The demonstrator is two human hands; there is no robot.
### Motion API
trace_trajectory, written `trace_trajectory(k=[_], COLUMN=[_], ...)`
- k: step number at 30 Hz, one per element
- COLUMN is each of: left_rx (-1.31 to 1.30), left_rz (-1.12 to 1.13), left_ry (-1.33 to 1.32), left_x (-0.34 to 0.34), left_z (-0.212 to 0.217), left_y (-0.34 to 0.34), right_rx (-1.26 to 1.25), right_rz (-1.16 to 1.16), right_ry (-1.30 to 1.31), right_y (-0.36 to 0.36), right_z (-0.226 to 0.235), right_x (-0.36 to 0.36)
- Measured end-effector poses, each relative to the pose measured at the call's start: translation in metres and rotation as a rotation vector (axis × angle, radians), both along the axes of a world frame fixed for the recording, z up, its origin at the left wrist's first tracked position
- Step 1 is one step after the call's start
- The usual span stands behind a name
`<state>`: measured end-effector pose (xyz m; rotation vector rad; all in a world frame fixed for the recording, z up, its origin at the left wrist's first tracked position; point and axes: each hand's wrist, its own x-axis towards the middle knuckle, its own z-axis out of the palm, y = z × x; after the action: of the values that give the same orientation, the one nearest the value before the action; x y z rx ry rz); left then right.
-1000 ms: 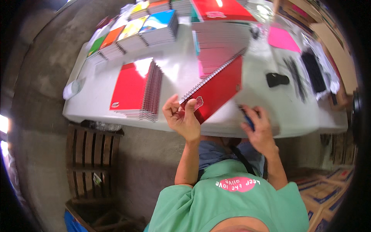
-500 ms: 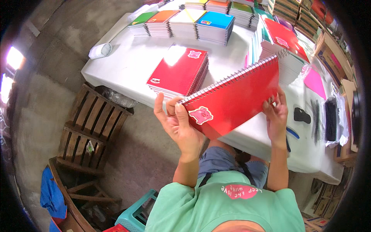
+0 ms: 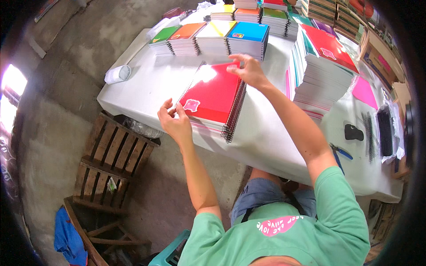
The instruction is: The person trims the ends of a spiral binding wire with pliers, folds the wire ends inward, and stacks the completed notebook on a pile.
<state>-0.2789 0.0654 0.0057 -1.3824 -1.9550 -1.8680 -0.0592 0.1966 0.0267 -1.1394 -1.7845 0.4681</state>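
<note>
A red spiral notebook with a pink pig sticker lies on top of a stack of notebooks at the table's near edge. Its coil runs along the left side, while the coils beneath stick out on the right. At its near left corner, the fingers of my left hand are apart and touch the edge. My right hand is over the far right corner, fingers bent and spread, thumb by the cover. Neither hand has the notebook lifted.
Behind stand stacks of blue, yellow, orange and green notebooks. A tall pile topped with a red cover is at right. Blue-handled pliers, a black pad and loose coils lie on the white-covered table. A wooden crate stands left.
The red notebook held up in both hands has been turned and laid on the stack. My right hand has moved far and left across the table; my left hand has moved left.
</note>
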Motion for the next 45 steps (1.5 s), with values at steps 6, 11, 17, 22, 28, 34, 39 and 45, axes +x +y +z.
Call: trace_trajectory(k=[6, 11, 17, 22, 28, 34, 39, 45], left_rx=[0.105, 0.07, 0.185, 0.213, 0.283, 1.293, 1.475, 1.247], left_rz=[-0.237, -0.12, -0.199, -0.313, -0.077, -0.911, -0.873, -1.39], left_ry=[-0.466, -0.278, -0.48, -0.679, -0.423, -0.053, 0.024, -0.301], left_x=[-0.004, 0.022, 0.031, 0.026, 0.03, 0.034, 0.115, 0.137], left_z=[-0.036, -0.033, -0.031, -0.032, -0.022, 0.102, 0.16, 0.166], left_y=[0.009, 0.014, 0.016, 0.02, 0.016, -0.121, -0.163, -0.183], right_rx=[-0.081, -0.194, -0.109, -0.099, 0.256, 0.822, 0.143, -0.531], right_rz=[-0.096, -0.082, -0.161, -0.168, -0.164, -0.225, -0.819, -0.502], right_ry=[-0.055, 0.332, 0.347, 0.351, 0.248, -0.136, -0.112, 0.029], right_y=[-0.01, 0.0, -0.006, -0.009, -0.028, -0.137, -0.097, -0.093], right_z=[-0.029, -0.046, -0.049, -0.045, -0.026, 0.086, 0.113, 0.113], right_x=[-0.012, -0.023, -0.035, -0.029, -0.015, 0.085, 0.281, 0.293])
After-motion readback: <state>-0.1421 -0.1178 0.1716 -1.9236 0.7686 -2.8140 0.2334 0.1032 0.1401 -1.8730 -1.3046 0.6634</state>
